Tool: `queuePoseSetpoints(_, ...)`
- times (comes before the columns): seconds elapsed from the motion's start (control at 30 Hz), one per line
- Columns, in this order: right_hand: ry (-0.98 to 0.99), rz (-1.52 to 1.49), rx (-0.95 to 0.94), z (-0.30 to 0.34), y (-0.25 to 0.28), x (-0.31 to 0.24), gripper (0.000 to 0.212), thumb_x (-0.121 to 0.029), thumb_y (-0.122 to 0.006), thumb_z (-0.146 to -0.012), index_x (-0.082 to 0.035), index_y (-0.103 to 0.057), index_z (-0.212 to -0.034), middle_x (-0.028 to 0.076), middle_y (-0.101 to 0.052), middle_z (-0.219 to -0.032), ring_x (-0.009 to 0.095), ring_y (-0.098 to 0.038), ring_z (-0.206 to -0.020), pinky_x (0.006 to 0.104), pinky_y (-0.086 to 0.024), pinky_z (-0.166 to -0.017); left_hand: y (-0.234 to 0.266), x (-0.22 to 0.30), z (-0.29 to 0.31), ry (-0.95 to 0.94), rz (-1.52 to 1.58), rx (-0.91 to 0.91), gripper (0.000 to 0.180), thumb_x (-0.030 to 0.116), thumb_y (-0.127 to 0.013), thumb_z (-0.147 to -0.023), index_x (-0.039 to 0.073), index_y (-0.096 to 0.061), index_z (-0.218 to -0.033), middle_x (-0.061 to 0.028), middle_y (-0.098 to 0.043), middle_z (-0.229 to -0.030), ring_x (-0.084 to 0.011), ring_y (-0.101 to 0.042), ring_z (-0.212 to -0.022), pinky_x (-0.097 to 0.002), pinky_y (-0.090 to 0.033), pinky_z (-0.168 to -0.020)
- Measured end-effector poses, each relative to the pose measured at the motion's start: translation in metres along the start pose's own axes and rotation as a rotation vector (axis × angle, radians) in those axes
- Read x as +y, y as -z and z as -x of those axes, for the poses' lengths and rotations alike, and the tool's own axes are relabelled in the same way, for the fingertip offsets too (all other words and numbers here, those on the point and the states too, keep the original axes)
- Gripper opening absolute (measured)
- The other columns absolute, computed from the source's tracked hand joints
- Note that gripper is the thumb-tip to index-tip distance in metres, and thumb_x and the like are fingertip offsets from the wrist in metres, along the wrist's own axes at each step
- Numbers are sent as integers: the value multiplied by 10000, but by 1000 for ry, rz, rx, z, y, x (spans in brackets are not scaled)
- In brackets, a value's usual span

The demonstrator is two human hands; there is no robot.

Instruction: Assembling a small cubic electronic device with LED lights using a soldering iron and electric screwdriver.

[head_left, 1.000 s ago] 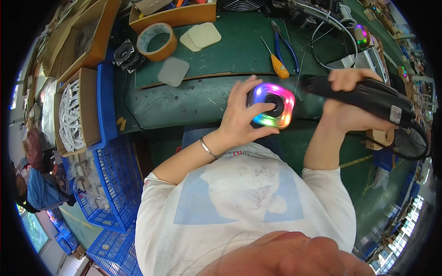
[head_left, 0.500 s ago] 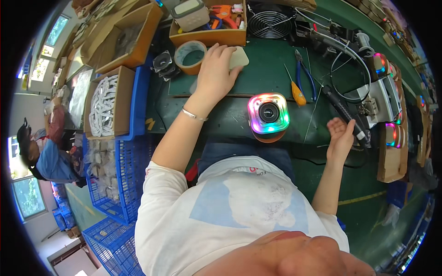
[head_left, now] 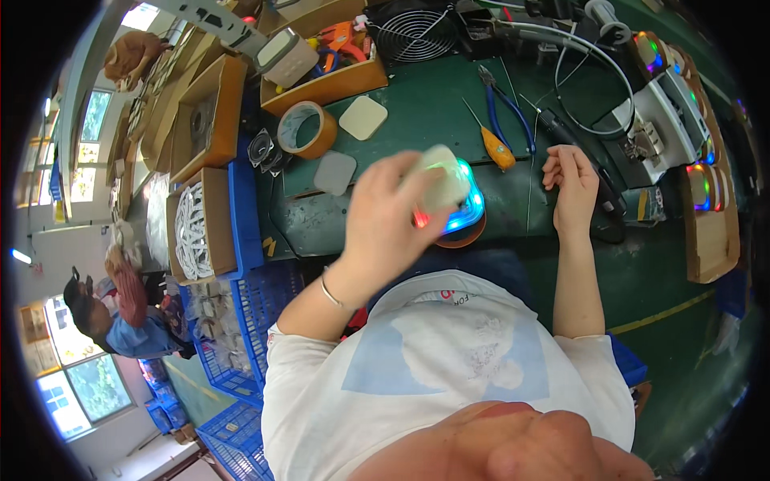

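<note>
Pinched in my left hand (head_left: 383,212) is a cream rounded-square cover (head_left: 443,178), tilted over the lit speaker-like device (head_left: 475,210). The hand and cover hide most of this device; a rim glowing blue and red still shows, and contact between the two cannot be told. My right hand (head_left: 573,186) rests at the right with loosely curled fingers and nothing seen in it, beside a black pen-shaped tool (head_left: 589,164). Behind my left hand lie a cream rounded square (head_left: 363,118) and a grey one (head_left: 334,173).
A tape roll (head_left: 327,135) and small speaker (head_left: 263,151) stand at the left, near a box of white strips (head_left: 195,232). Pliers (head_left: 513,112) and an orange-handled screwdriver (head_left: 498,149) lie behind. A cabled metal stand (head_left: 674,120) is at the right. Another person (head_left: 128,313) sits far left.
My left hand has come from beside the tape roll toward me, bringing the cream cover over the lit device. My right hand's fingers have curled more. The whole view has shifted.
</note>
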State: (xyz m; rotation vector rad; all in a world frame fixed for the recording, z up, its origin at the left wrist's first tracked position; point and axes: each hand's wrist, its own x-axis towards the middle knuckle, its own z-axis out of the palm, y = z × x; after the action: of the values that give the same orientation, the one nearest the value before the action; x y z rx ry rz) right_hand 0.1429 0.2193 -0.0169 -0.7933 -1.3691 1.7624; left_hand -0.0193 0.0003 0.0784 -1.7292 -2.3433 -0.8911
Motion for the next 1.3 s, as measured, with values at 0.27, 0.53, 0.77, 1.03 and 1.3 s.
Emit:
queuePoseSetpoints(0.27,25,61,-58,5,1,4,205,-158,-513,-1004,-3,-644,-969,19,-585,-757,63,-503,-624,194,-383,-573,-5,8,13,-61,-29,-85,411,178,-792,-727,110,-687,-1118,-156,-603,-1178,-346,-587,-1036,-426,-485,-892)
queuePoseSetpoints(0.53,44,92,-50,4,3,6,203,-162,-522,-1001,-8,-652,-973,11,-592,-761,53,-495,-623,188,-379,-572,0,2,7,-153,-86,-206,357,163,-710,-805,83,-645,-1147,-192,-556,-1271,-366,-552,-1126,-446,-453,-959)
queuePoseSetpoints(0.77,45,155,-38,4,1,5,195,-158,-528,-998,-12,-655,-975,6,-593,-759,51,-495,-623,187,-379,-572,-27,4,4,-284,-88,-267,471,63,-655,-813,-4,-530,-1262,-222,-455,-1432,-401,-463,-1306,-457,-401,-1068)
queuePoseSetpoints(1.03,72,183,-52,8,-3,4,196,-158,-529,-998,-13,-657,-968,3,-593,-759,48,-496,-629,185,-379,-574,-20,12,12,-240,-118,-354,725,266,-708,-804,32,-417,-1425,-198,-393,-1489,-354,-395,-1371,-451,-334,-1124)
queuePoseSetpoints(1.3,74,166,-62,8,0,8,192,-166,-540,-992,-20,-660,-958,-5,-595,-759,47,-496,-631,187,-371,-575,19,16,-14,-235,26,-263,978,504,-751,-731,-3,-342,-1461,-202,-372,-1509,-389,-329,-1412,-506,-243,-1154)
